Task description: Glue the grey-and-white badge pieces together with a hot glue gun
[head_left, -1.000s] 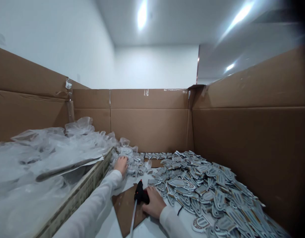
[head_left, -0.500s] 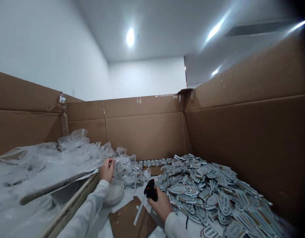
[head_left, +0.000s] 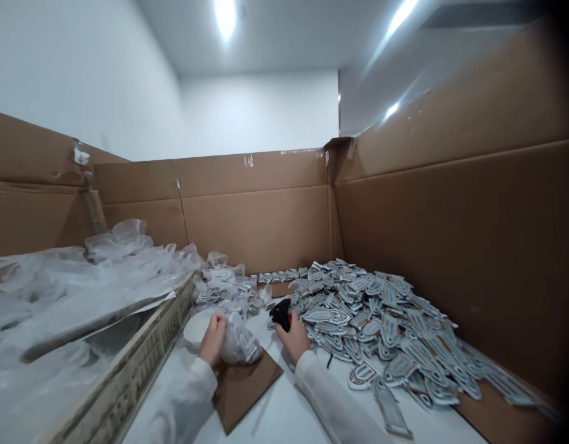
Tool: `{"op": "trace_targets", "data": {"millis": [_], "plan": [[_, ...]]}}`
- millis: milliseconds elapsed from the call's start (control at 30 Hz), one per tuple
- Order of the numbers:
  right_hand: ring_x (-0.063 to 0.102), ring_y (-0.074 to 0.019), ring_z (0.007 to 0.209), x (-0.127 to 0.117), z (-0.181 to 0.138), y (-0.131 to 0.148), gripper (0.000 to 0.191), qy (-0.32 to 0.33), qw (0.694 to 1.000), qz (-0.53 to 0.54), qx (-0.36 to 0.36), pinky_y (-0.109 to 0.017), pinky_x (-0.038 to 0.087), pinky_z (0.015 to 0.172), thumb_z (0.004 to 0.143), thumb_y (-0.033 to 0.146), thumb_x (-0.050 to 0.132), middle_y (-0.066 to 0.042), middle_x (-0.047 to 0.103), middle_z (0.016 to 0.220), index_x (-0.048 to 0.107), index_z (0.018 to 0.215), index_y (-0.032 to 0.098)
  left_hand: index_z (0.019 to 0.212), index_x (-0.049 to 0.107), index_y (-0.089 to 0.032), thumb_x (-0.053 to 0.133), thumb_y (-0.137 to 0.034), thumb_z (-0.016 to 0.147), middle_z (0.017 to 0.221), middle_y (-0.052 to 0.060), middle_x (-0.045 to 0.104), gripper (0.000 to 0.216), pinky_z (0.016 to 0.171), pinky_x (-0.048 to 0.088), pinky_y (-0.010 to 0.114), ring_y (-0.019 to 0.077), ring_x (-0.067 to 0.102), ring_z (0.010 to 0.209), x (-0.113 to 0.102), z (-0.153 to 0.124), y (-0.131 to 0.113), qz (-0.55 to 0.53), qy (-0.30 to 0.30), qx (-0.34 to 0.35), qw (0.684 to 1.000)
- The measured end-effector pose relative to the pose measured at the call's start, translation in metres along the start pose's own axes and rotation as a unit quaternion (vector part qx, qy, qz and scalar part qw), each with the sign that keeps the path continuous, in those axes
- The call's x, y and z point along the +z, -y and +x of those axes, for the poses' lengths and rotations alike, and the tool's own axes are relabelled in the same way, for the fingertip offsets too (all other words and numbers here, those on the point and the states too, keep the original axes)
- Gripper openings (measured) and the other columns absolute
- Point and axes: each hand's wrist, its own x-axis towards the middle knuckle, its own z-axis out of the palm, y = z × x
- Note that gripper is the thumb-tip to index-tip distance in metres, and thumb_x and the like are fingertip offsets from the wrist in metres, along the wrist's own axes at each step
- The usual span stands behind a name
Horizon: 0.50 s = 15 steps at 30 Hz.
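Note:
My left hand (head_left: pixel 213 339) is closed on a clear plastic bag (head_left: pixel 240 344) with small pale pieces inside, over a brown cardboard sheet (head_left: pixel 247 391). My right hand (head_left: pixel 294 339) grips a black hot glue gun (head_left: pixel 280 313) with red details, to the right of the bag. Behind my left hand stands a round white bowl (head_left: pixel 197 327), partly hidden by my fingers. More filled plastic bags (head_left: pixel 229 287) lie beyond the bowl. Right of the glue gun spreads a large heap of grey-white flat tag-like pieces (head_left: pixel 376 308), their exact kind unclear.
High cardboard walls (head_left: pixel 256 228) enclose the white work surface (head_left: pixel 284 413) at the back and sides. A long, worn light-coloured bar (head_left: pixel 145 357) runs along the left, with crumpled clear plastic (head_left: pixel 103 277) beyond it. Several pieces stand in a row (head_left: pixel 279 276) at the back.
My left hand has come from the bag pile toward me, bringing one plastic bag over the cardboard sheet. The glue gun stays in my right hand. The view has tilted down.

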Motion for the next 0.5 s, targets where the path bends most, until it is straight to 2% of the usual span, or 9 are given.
{"op": "trace_targets", "data": {"millis": [100, 167, 200, 267, 333, 400, 500], "plan": [[0.060, -0.0244, 0.088, 0.002, 0.002, -0.003, 0.029, -0.022, 0.999, 0.029, 0.007, -0.029, 0.043, 0.073, 0.071, 0.026, 0.049, -0.013, 0.065, 0.093, 0.047, 0.098, 0.014, 0.103, 0.048, -0.020, 0.034, -0.035, 0.078, 0.079, 0.001, 0.056, 0.032, 0.073, 0.042, 0.032, 0.0185, 0.056, 0.074, -0.010, -0.007, -0.008, 0.098, -0.009, 0.031, 0.995], [0.060, -0.0243, 0.090, 0.004, 0.003, -0.005, 0.029, -0.027, 0.999, 0.041, 0.007, -0.029, 0.043, 0.073, 0.071, 0.027, 0.049, -0.012, 0.064, 0.092, 0.047, 0.097, 0.015, 0.113, 0.046, -0.022, 0.039, -0.041, 0.079, 0.082, 0.002, 0.056, 0.040, 0.076, 0.040, 0.034, 0.0204, 0.055, 0.079, -0.014, -0.015, -0.018, 0.212, 0.011, 0.095, 0.973], [0.060, -0.0241, 0.089, 0.004, 0.003, -0.005, 0.028, -0.028, 0.999, 0.044, 0.007, -0.029, 0.043, 0.073, 0.071, 0.028, 0.049, -0.012, 0.064, 0.092, 0.047, 0.097, 0.015, 0.111, 0.050, -0.022, 0.044, -0.044, 0.077, 0.082, 0.003, 0.056, 0.041, 0.077, 0.039, 0.035, 0.0221, 0.054, 0.082, -0.016, -0.018, -0.023, 0.276, 0.031, 0.136, 0.951], [0.060, -0.0239, 0.088, 0.004, 0.003, -0.007, 0.028, -0.027, 0.999, 0.045, 0.005, -0.029, 0.043, 0.073, 0.071, 0.030, 0.049, -0.011, 0.064, 0.091, 0.046, 0.095, 0.016, 0.096, 0.062, -0.023, 0.055, -0.046, 0.071, 0.083, 0.005, 0.056, 0.034, 0.079, 0.036, 0.037, 0.0252, 0.051, 0.088, -0.017, -0.025, -0.030, 0.385, 0.081, 0.208, 0.895], [0.061, -0.0239, 0.084, 0.004, 0.002, -0.009, 0.028, -0.022, 0.999, 0.043, 0.001, -0.030, 0.044, 0.072, 0.071, 0.032, 0.049, -0.011, 0.064, 0.089, 0.046, 0.094, 0.017, 0.079, 0.066, -0.023, 0.058, -0.040, 0.071, 0.086, 0.007, 0.056, 0.021, 0.080, 0.034, 0.038, 0.0258, 0.048, 0.091, -0.018, -0.028, -0.037, 0.439, 0.107, 0.241, 0.859], [0.061, -0.0244, 0.082, 0.004, 0.002, -0.012, 0.031, -0.008, 0.999, 0.035, -0.001, -0.030, 0.044, 0.070, 0.071, 0.036, 0.047, -0.012, 0.064, 0.087, 0.045, 0.094, 0.016, 0.074, 0.067, -0.023, 0.056, -0.036, 0.075, 0.089, 0.006, 0.057, 0.017, 0.079, 0.034, 0.037, 0.0241, 0.047, 0.091, -0.019, -0.028, -0.044, 0.431, 0.084, 0.250, 0.863], [0.062, -0.0262, 0.080, 0.005, 0.003, -0.014, 0.036, 0.017, 1.000, -0.012, -0.014, -0.031, 0.044, 0.066, 0.072, 0.044, 0.041, -0.013, 0.064, 0.084, 0.043, 0.094, 0.016, 0.081, 0.067, -0.024, 0.054, -0.036, 0.078, 0.096, 0.006, 0.056, 0.018, 0.080, 0.034, 0.035, 0.0215, 0.047, 0.093, -0.018, -0.021, -0.056, 0.352, -0.011, 0.244, 0.904]]}}
